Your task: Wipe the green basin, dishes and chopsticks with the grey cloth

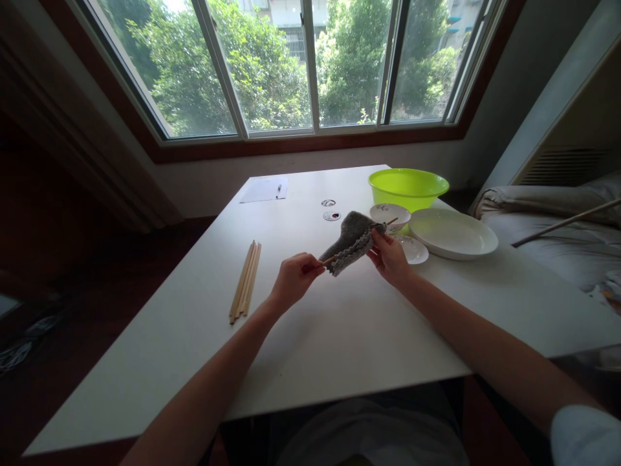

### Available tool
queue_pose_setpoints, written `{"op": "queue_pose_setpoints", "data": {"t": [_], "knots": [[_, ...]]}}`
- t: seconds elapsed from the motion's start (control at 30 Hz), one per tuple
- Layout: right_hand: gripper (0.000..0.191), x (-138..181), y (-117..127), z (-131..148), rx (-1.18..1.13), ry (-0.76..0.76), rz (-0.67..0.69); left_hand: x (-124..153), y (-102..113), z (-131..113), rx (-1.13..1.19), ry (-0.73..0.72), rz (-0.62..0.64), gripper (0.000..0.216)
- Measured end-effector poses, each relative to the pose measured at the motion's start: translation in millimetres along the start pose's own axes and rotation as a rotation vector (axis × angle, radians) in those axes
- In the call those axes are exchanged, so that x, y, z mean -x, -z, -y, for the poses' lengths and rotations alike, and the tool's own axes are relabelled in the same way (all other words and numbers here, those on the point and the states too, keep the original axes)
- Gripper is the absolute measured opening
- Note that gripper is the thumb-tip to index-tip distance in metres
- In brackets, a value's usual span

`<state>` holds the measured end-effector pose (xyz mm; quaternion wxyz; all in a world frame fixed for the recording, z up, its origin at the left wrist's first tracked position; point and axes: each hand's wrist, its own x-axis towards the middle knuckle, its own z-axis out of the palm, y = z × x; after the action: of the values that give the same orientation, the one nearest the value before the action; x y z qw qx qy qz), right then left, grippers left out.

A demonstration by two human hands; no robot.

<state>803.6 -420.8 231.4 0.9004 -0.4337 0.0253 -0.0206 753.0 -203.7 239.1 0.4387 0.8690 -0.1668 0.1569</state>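
My left hand (298, 278) is closed in a pinch on the near end of a thin wooden chopstick (330, 260). My right hand (389, 257) grips a grey cloth (356, 234) with a lighter, scalloped edge. The cloth is folded around the chopstick's middle, hiding most of it, while the other tip pokes out past my right fingers. Both hands are raised above the white table. A bundle of several pale wooden chopsticks (246, 281) lies on the table to the left of my left hand.
Beyond my right hand are a patterned bowl (389, 217), a small plate (412, 250), a large white oval plate (453, 234) and a lime-green basin (408, 188). Paper (259, 189) with a pen (278, 191) lies on the white table (310, 349) at the far left, below a window.
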Motion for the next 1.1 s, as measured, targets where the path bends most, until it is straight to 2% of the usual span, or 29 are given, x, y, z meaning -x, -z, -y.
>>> {"op": "queue_pose_setpoints", "data": {"t": [0.1,0.3,0.4,0.6,0.73,0.9,1.1], "knots": [[0.028,4.6,-2.2,-3.3,0.024,-0.021,0.032,0.1,1.1,-4.1,-0.016,-0.024,-0.013,0.011],[0.032,17.6,-6.2,-13.0,0.102,-0.096,0.224,1.4,1.3,-8.6,-0.019,-0.036,-0.002,0.007],[0.032,20.2,-7.3,-16.2,0.111,-0.114,0.266,2.0,1.1,-8.8,-0.030,-0.043,0.020,0.008],[0.031,13.7,-8.3,-15.1,0.068,-0.093,0.218,0.6,2.4,-10.7,-0.092,-0.044,0.056,0.011],[0.031,5.2,-4.4,-4.7,0.044,-0.038,0.165,-0.4,5.2,-10.7,-0.111,-0.032,0.068,0.006],[0.028,-11.2,9.3,17.4,0.031,0.038,0.045,-1.4,8.4,-7.0,-0.089,0.038,0.115,0.016],[0.022,-29.9,28.6,33.8,-0.049,0.123,-0.018,-2.4,9.9,-1.2,-0.061,0.094,0.168,0.019]]}}
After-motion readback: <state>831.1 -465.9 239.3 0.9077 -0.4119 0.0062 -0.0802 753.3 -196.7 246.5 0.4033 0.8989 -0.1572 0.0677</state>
